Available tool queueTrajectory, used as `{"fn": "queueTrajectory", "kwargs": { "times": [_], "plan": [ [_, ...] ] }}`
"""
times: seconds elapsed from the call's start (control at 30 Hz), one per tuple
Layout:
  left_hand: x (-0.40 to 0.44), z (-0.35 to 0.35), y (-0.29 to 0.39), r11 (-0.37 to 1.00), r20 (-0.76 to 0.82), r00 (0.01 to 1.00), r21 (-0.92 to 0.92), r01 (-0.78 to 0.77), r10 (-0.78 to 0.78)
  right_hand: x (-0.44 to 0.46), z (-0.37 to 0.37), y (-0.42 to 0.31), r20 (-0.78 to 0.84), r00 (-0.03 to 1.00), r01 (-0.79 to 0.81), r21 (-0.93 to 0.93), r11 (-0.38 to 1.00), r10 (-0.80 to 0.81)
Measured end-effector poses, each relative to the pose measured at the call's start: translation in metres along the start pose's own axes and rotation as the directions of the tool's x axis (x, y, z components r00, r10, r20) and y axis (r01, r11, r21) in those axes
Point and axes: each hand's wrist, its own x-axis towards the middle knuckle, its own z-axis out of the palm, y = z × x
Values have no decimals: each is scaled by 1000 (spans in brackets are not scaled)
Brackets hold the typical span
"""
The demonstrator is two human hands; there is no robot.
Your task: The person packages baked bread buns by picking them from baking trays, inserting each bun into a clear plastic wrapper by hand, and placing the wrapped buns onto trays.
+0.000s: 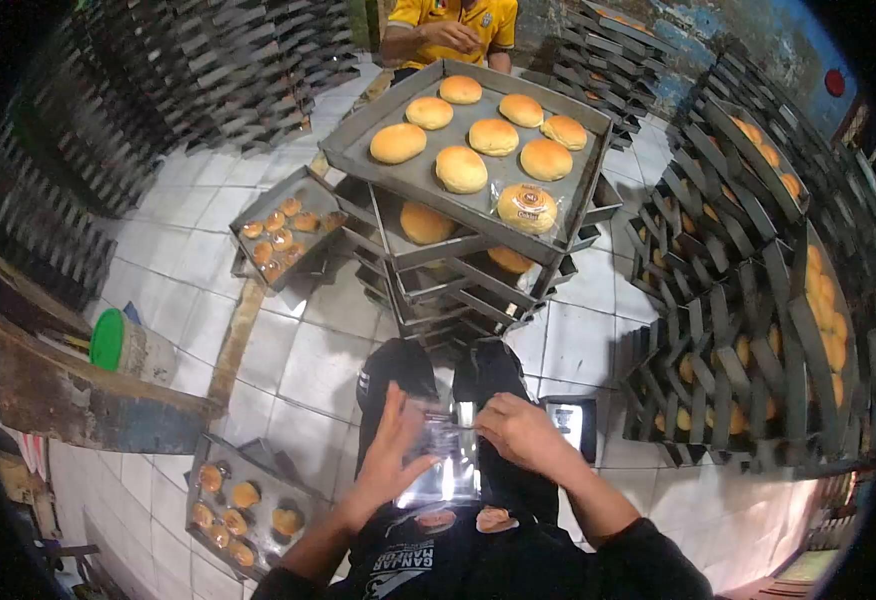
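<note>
A stack of clear plastic bags (445, 478) lies shiny across my lap. My left hand (394, 452) is over its left side, fingers stretched up and thumb apart, slightly blurred. With fingers pinched together, my right hand (520, 432) grips the upper right edge of the plastic. In front of my knees a metal tray (363, 160) tops a stack of trays and carries several round golden buns (493, 137). One wrapped bun (526, 208) with a printed label sits at the tray's near right corner.
Trays of wrapped buns stand on the tiled floor at left (293, 235) and lower left (258, 510). Tall tray stacks (728, 370) rise at right. A green-lidded bucket (108, 340) is by a wooden ledge. Across the stack is a person in a yellow shirt (455, 35).
</note>
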Motion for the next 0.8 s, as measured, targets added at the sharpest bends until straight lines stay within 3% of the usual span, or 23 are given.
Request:
{"fn": "queueTrajectory", "kwargs": {
  "times": [0.03, 0.07, 0.1, 0.17, 0.27, 0.33, 0.37, 0.43, 0.47, 0.57, 0.6, 0.7, 0.8],
  "plan": [
    [3, -5, -5, 978, 121, 982, -128, 162, -147, 4, -14, 1, 101, 995, -16, 104, 994, 5],
    [5, -9, -11, 916, 237, 928, -215, 340, -288, 19, -41, 3, 134, 979, 121, 208, 971, -151],
    [11, -18, -16, 877, 324, 878, -215, 430, -351, 40, -75, -1, 228, 963, 76, 272, 959, -141],
    [23, -29, -22, 785, 488, 751, -191, 590, -445, 99, -131, 6, -81, 975, 217, 133, 967, -208],
    [26, -20, -57, 710, 190, 896, -553, 436, -402, 205, -188, 56, -172, 983, 78, 47, 996, -68],
    [35, -19, -55, 612, 66, 897, -709, 350, -437, 277, -192, 107, -111, 993, -36, 3, 999, 36],
    [33, -13, -62, 590, 46, 893, -735, 333, -448, 302, -184, 133, -41, 995, -90, -51, 995, 88],
    [22, 0, -87, 700, -7, 883, -612, 367, -470, 335, -162, 168, 48, 972, -211, -235, 949, 228],
    [23, -4, -78, 674, 16, 890, -646, 357, -456, 347, -155, 176, 81, 950, -262, -323, 909, 303],
    [21, -7, -70, 645, -27, 904, -710, 283, -427, 345, -162, 164, 84, 914, -340, -376, 862, 397],
    [22, -10, -69, 634, -37, 897, -720, 281, -440, 334, -168, 160, 41, 953, -268, -340, 901, 299],
    [30, -15, -65, 610, -19, 893, -737, 292, -450, 301, -176, 143, 120, 947, -276, -172, 946, 298],
    [30, -10, -75, 590, -6, 890, -750, 297, -456, 261, -190, 136, 73, 954, -293, 45, 955, 290]
  ]
}}
